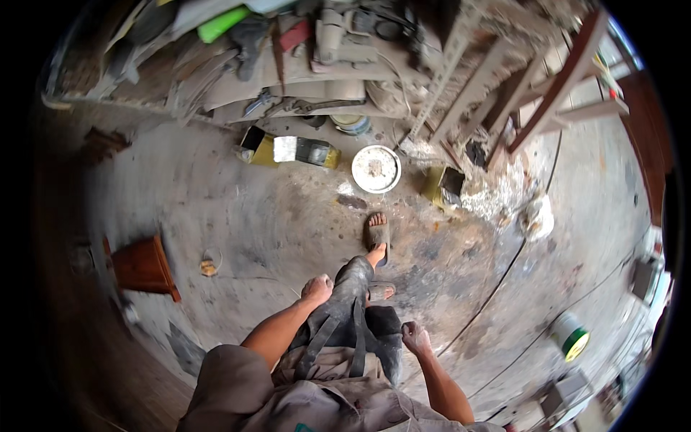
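Note:
My left hand [317, 289] is curled into a loose fist beside my left thigh, with nothing showing in it. On the other side, my right hand [416, 338] hangs near a dark, dusty apron [338, 327], its fingers bent in and no object visible. Pale powder coats both hands. One sandalled foot [377, 234] is set forward on the floor, the other partly hidden behind the leg. Ahead of that foot stands a round white bucket [376, 170] holding whitish material with a lumpy middle. Neither hand touches it.
Yellowish square tins [259, 147] lie left of the bucket; another opened tin [442, 186] stands right. Behind are a cluttered bench [345, 65] and wooden frames [533, 93]. A cable [497, 288] crosses the floor. A brown wooden piece [144, 268] and a white-green bucket [570, 337] flank me.

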### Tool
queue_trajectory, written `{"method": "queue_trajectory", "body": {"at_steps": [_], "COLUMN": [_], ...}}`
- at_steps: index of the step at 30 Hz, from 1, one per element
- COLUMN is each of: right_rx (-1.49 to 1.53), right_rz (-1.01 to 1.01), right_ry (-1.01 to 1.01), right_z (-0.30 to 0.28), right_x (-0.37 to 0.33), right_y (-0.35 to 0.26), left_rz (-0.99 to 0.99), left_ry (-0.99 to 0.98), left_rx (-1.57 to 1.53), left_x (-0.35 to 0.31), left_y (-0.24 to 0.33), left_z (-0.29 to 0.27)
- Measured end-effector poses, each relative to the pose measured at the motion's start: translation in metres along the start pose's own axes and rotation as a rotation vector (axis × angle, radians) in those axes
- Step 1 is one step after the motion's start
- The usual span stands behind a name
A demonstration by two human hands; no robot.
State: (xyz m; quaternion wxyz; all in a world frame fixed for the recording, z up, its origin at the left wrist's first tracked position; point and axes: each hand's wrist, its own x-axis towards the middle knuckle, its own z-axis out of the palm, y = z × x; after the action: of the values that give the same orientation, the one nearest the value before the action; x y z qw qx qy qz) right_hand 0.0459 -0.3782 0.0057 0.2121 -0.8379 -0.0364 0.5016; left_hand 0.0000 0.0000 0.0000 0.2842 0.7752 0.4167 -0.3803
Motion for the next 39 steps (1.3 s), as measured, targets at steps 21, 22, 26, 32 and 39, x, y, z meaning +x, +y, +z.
{"method": "queue_trajectory", "body": {"at_steps": [21,22,26,32,39], "right_rx": [0.434,0.425,0.413,0.247,0.144], "right_rz": [-0.14,-0.16,-0.213,-0.354,-0.346], "right_ry": [0.47,0.467,0.487,0.431,0.447], "right_z": [0.145,0.136,0.127,0.112,0.117], "right_x": [0.287,0.299,0.34,0.385,0.393], "right_y": [0.055,0.055,0.065,0.087,0.119], "left_rz": [0.134,0.13,0.195,0.432,0.871], "left_ry": [-0.039,-0.061,-0.062,0.191,0.322], "left_rx": [-0.539,-0.569,-0.573,-0.658,-0.756], "left_x": [0.395,0.405,0.423,0.422,0.378], "left_y": [0.111,0.117,0.122,0.116,0.119], "left_z": [-0.016,-0.015,0.002,0.009,0.021]}}
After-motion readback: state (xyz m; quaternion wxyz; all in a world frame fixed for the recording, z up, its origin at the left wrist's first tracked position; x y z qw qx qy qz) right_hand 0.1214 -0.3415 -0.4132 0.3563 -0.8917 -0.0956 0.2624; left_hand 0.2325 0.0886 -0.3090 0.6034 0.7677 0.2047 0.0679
